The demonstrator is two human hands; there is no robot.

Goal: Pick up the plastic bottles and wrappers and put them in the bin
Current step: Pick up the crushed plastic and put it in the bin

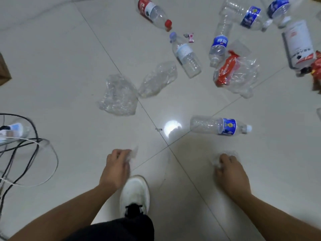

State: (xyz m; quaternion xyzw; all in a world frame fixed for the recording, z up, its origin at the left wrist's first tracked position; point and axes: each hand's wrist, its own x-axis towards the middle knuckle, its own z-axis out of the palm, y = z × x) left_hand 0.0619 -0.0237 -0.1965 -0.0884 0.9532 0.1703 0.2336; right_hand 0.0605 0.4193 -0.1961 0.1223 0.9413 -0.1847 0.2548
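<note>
My left hand (115, 166) is closed around a small clear plastic wrapper (133, 152) that sticks out past the fingers. My right hand (229, 168) grips another crumpled clear wrapper (217, 160). Both hang low over the tiled floor. Ahead lie two clear plastic bags (119, 96) (159, 79), a blue-label bottle (220, 126) on its side, a pale-label bottle (186, 55), a red-label bottle (152, 12), a red wrapper on clear plastic (227, 68) and several more blue-label bottles (218, 47) at the top right. No bin is in view.
Tangled black and white cables (26, 153) and a power strip lie at the left. My white shoe (134, 193) stands between my arms. A white carton (299, 44) lies at the far right. A brown box corner (4, 70) is at the left edge.
</note>
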